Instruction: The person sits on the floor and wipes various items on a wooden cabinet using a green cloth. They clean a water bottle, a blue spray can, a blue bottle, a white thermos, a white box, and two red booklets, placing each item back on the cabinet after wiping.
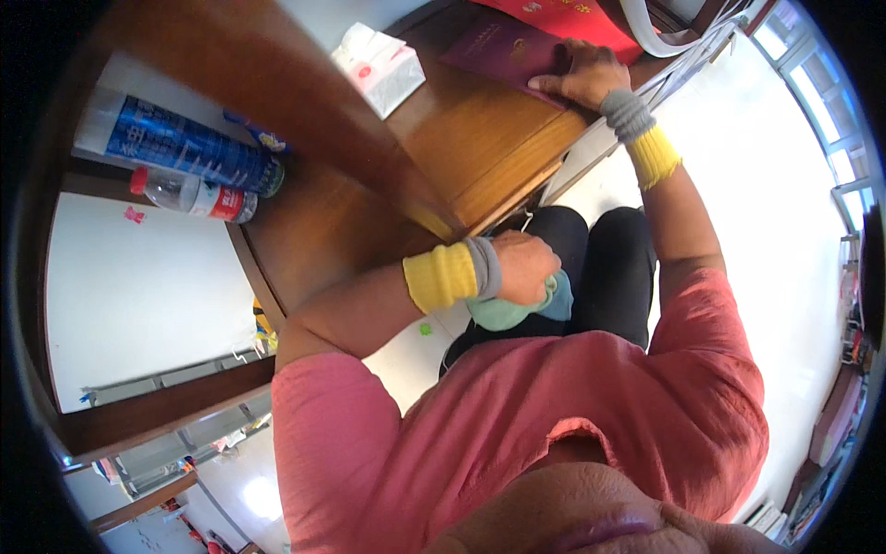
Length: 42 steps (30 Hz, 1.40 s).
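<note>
My left hand (524, 266) is closed around a bunched light-green and teal cloth (509, 313), held low over my black-trousered thighs, just before the shelf's front edge. Higher up, my right hand (588, 75) rests on a purple folder or booklet (495, 50) with gold print, its thumb lying across the near edge. The fingers are partly hidden against the folder, so I cannot tell how firmly they grip. Beneath the folder is a brown wooden shelf surface (457, 135). A red printed bag or packet (588, 24) lies just beyond the folder.
A tissue packet (391, 79) stands on the wood left of the folder. A dark wooden upright (332, 111) divides the unit. Left of it lie a red-capped plastic bottle (197, 197) and a blue cylindrical package (194, 145). White papers (682, 79) stick out at the right end.
</note>
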Available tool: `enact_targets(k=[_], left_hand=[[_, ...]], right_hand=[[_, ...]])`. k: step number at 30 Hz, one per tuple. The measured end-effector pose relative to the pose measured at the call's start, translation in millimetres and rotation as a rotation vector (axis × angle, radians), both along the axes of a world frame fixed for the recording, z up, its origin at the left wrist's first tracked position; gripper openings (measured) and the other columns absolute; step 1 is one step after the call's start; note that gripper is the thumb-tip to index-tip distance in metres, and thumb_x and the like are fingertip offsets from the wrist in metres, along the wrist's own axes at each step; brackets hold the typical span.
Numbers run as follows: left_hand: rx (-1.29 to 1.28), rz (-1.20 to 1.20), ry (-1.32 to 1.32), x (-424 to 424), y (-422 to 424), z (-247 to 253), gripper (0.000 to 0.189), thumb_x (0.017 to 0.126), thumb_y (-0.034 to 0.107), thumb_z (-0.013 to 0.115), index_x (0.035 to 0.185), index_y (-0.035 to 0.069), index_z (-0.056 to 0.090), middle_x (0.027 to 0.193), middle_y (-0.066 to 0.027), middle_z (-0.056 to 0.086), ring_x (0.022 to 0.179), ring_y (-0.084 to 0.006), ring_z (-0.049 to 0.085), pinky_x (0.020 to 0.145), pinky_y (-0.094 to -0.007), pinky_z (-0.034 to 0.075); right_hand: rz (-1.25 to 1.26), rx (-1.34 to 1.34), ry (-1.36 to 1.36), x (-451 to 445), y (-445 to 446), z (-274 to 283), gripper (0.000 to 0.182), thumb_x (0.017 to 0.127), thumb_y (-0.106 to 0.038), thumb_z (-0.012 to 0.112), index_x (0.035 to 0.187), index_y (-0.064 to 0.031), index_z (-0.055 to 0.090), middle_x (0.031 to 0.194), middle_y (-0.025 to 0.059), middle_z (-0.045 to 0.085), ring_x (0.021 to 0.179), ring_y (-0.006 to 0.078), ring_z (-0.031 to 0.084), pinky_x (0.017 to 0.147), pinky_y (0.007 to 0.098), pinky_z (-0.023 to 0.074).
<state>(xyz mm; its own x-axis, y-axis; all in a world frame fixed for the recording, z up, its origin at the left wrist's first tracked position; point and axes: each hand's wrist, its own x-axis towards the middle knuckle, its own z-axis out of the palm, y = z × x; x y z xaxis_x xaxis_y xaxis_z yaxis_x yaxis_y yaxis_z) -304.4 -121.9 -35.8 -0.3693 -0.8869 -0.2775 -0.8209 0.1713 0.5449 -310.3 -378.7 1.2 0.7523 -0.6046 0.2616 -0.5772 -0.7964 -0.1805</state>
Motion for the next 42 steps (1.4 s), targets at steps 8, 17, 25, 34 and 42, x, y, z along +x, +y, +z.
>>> enact_targets(k=[8,17,25,34,42], left_hand=[[0.017,-0.002,-0.059,4.6,-2.2,-0.6,0.028,0.07,0.02,0.056,0.086,-0.002,0.061,0.085,-0.0232,0.061,0.084,-0.0403,0.06,0.076,-0.0469,0.047],[-0.006,-0.026,-0.1,5.3,-4.0,1.4,0.03,0.07,0.021,0.058,0.088,-0.002,0.062,0.085,-0.0236,0.062,0.083,-0.0398,0.06,0.075,-0.0465,0.047],[-0.036,-0.019,-0.078,2.2,-1.9,1.1,0.028,0.07,0.021,0.058,0.086,-0.002,0.062,0.082,-0.0233,0.062,0.082,-0.0401,0.061,0.074,-0.0474,0.047],[-0.047,-0.019,-0.096,3.6,-1.1,3.1,0.026,0.071,0.02,0.058,0.086,-0.001,0.063,0.081,-0.0231,0.062,0.081,-0.0404,0.061,0.073,-0.0478,0.047],[-0.023,-0.001,-0.104,11.6,-1.3,-2.0,0.029,0.07,0.022,0.058,0.09,0.001,0.064,0.083,-0.0216,0.063,0.082,-0.0395,0.061,0.074,-0.0476,0.048]], right_hand=[[-0.044,-0.013,-0.074,-26.8,29.4,0.9,0.08,0.062,-0.071,0.066,0.112,-0.0097,0.063,0.104,0.0151,0.065,0.104,0.0317,0.059,0.087,0.0434,0.0473],[0.104,0.181,0.044,30.9,35.4,17.9,0.074,0.067,-0.047,0.073,0.128,-0.0113,0.051,0.119,0.0166,0.059,0.113,0.0324,0.055,0.095,0.0389,0.0429],[0.001,0.275,0.125,52.4,26.1,6.1,0.063,0.068,-0.046,0.074,0.117,-0.0095,0.061,0.126,0.0112,0.057,0.116,0.0283,0.054,0.097,0.0367,0.0424],[-0.043,0.012,-0.163,38.7,87.0,6.5,0.078,0.067,-0.067,0.063,0.122,-0.0109,0.057,0.12,0.0141,0.059,0.109,0.03,0.057,0.091,0.0415,0.0449],[0.029,0.169,0.177,59.8,135.5,22.7,0.093,0.062,-0.07,0.066,0.134,-0.0152,0.046,0.139,0.0098,0.044,0.132,0.0356,0.032,0.094,0.0663,0.0322]])
